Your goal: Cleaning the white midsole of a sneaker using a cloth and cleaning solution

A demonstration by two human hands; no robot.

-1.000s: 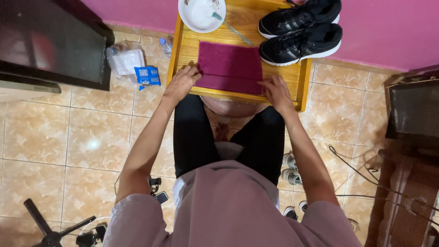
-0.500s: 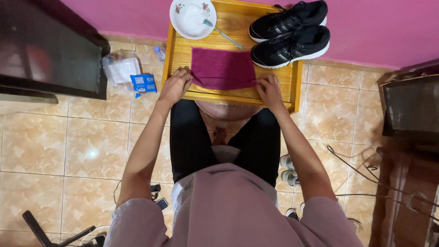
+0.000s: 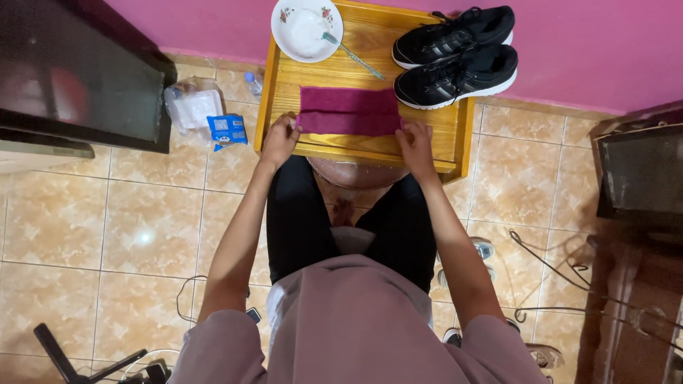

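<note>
Left hand [image 3: 279,141] pinched the left end of the maroon cloth [image 3: 348,112]; right hand [image 3: 415,146] pinched the right end. Each grip was closed on the near folded edge, fingers on top, thumbs hidden so exact hold under the cloth could not be told.

Cloth lay as a long folded band across the middle of the wooden desk [image 3: 455,128], near edge doubled over toward the far side. It sat flat, ends roughly level.

Doing the fold well, as judged: both ends ought to travel together so the crease runs straight, edges matched before pressing flat, no drag sideways.

Beyond the cloth, at the far left corner of the desk, a white bowl [image 3: 302,32] with a green-handled brush [image 3: 353,55] leaning out of it toward the cloth; brush tip near the cloth's far edge but apart. At the far right, a pair of black sneakers [image 3: 455,60], the nearer sole just beside the cloth's right far corner. Tightest spot there.

Open wood remained between cloth and bowl, and a narrow strip along the desk's raised near rim. Left of the desk, on the tiled floor [image 3: 107,213], a blue packet [image 3: 227,129] and a clear plastic bag [image 3: 191,107].
</note>
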